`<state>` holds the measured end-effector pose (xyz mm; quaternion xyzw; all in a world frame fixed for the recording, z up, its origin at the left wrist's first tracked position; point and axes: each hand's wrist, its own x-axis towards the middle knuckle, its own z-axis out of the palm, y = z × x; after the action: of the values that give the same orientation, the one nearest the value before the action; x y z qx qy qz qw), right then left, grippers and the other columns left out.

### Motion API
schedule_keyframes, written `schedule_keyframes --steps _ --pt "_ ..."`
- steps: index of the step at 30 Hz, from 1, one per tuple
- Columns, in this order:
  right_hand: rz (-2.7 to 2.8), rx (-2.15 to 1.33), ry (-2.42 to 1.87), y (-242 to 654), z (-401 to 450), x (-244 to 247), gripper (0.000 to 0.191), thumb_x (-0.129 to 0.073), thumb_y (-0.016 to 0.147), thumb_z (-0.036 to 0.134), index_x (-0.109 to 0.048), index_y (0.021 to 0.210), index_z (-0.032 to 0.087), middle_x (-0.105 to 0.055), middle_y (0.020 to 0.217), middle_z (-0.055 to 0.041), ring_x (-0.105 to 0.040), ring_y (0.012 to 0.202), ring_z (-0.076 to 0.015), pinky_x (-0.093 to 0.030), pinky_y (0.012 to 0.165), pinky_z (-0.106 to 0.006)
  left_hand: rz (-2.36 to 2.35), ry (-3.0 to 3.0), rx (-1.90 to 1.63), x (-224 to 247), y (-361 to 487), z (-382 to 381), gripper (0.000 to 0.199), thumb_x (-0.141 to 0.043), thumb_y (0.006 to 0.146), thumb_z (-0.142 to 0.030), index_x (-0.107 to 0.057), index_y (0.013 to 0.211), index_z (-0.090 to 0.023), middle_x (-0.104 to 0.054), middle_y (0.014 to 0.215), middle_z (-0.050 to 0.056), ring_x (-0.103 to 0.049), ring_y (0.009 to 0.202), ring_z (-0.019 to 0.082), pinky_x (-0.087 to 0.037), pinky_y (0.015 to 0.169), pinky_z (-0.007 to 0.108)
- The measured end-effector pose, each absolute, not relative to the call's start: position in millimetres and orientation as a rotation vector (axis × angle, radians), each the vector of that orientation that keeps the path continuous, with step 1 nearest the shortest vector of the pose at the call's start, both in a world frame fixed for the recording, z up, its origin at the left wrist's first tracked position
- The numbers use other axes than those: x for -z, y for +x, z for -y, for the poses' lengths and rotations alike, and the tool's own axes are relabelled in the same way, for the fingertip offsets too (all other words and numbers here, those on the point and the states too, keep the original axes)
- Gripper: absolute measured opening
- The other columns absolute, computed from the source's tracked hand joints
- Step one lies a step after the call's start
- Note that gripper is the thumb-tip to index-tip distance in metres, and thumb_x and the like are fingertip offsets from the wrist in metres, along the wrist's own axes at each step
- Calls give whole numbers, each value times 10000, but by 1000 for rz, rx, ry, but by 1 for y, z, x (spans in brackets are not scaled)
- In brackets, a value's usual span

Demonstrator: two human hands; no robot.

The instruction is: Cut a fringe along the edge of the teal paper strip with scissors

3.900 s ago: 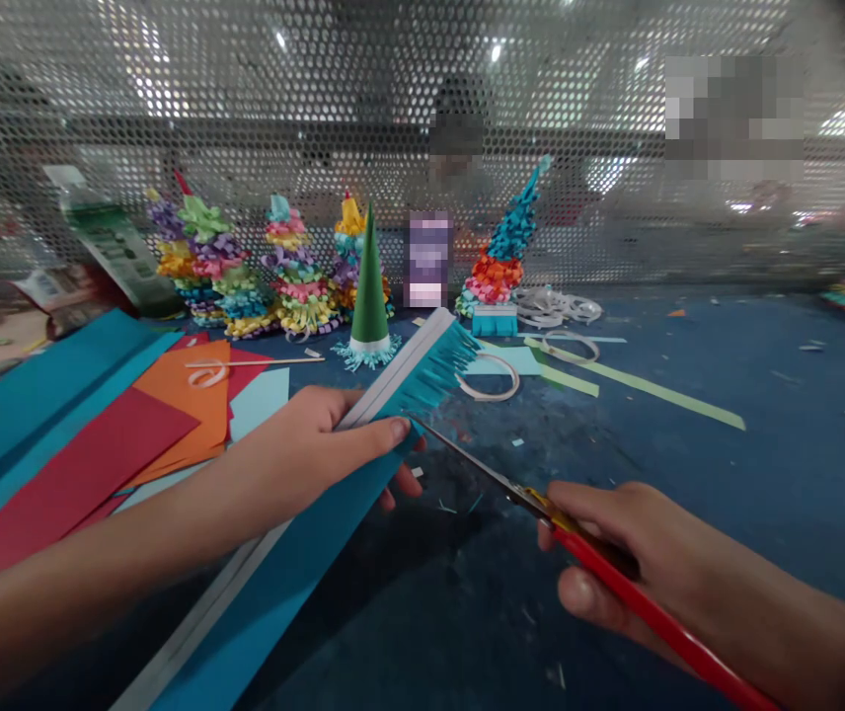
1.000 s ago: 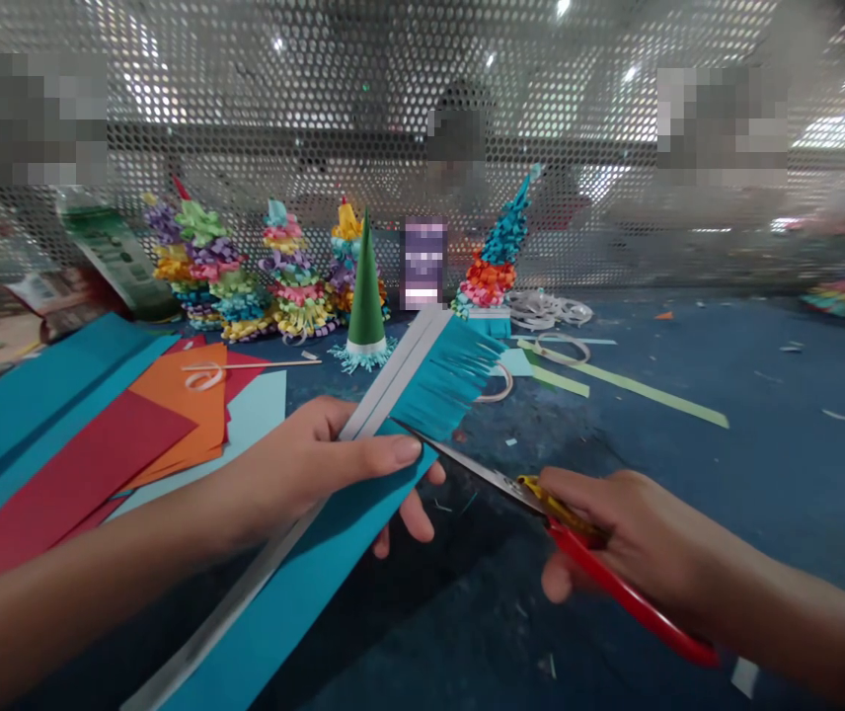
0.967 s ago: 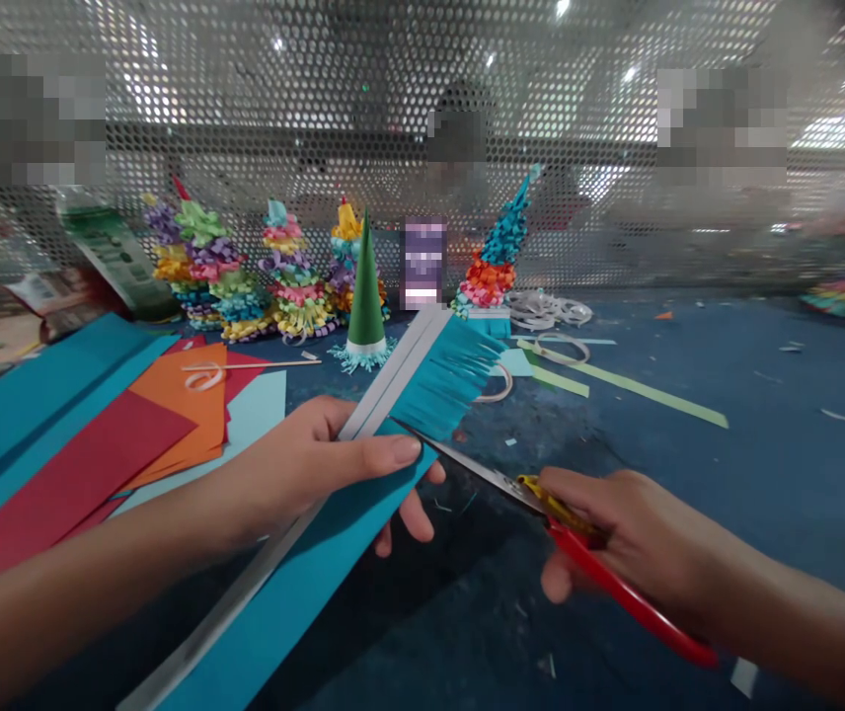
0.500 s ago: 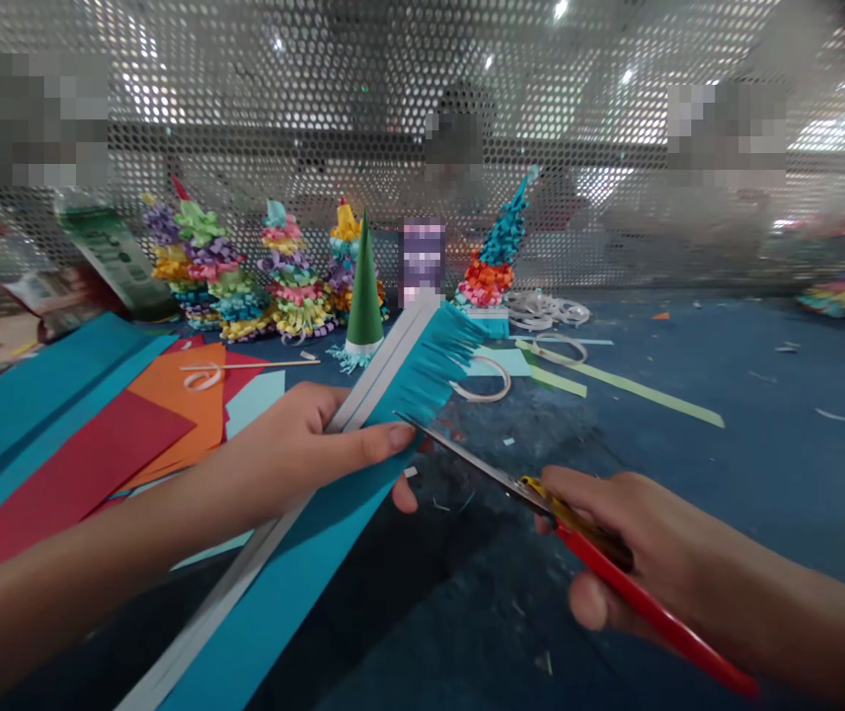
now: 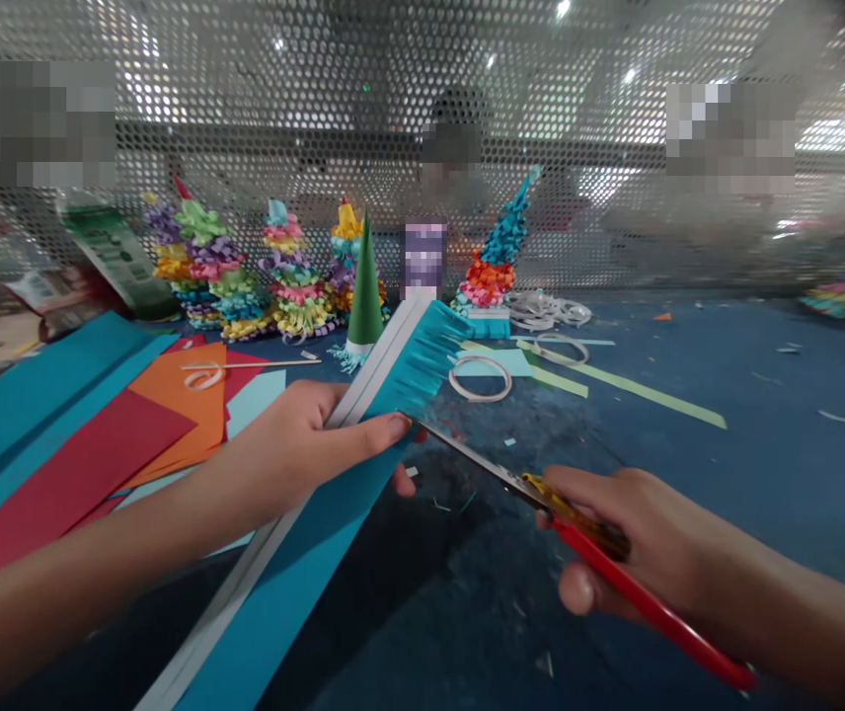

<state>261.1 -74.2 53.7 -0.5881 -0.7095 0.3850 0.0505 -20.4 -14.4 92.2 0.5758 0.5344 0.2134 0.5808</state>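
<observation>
Scrappy blue tabletop (image 5: pixel 696 395), perforated screen (image 5: pixel 393 79) behind, open room rightward. Left hand (image 5: pixel 304 444) pinching teal paper (image 5: pixel 422 360), right hand (image 5: pixel 622 533) gripping scissors (image 5: pixel 482 469).

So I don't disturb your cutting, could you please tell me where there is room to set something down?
Blue tabletop shows right of the pale green strip, beyond the right hand, with few scraps. Crowded: the coloured card at left and the paper trees behind.
</observation>
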Motion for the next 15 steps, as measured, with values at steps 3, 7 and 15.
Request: schedule_keyframes --steps 3,7,15 --pt "2092 -1281 -1773 260 74 -55 234 -735 776 390 -533 750 274 -720 627 46 -580 569 -165 -333 506 -255 -1254 1317 -536 -92 -19 17 270 -787 850 -409 -734 937 -159 -799 681 -5 -626 544 126 -478 502 181" --pt "2086 -1282 -1697 259 73 -53 125 -661 800 220 -549 797 278 -801 657 72 -646 590 -164 -354 507 -240 -1239 1359 -511 -90 -20 16 287 -778 844 -437 -739 897 -158 -805 709 18 -617 540 134 -469 482 196" --pt "2077 -1282 -1687 259 73 -50 111 -614 773 239 -512 754 279 -791 602 64 -619 530 -159 -344 462 -237 -1199 1454 -466 -87 -24 14 315 -750 857 -490 -741 798 -181 -830 760 28 -645 581 150 -502 505 212"
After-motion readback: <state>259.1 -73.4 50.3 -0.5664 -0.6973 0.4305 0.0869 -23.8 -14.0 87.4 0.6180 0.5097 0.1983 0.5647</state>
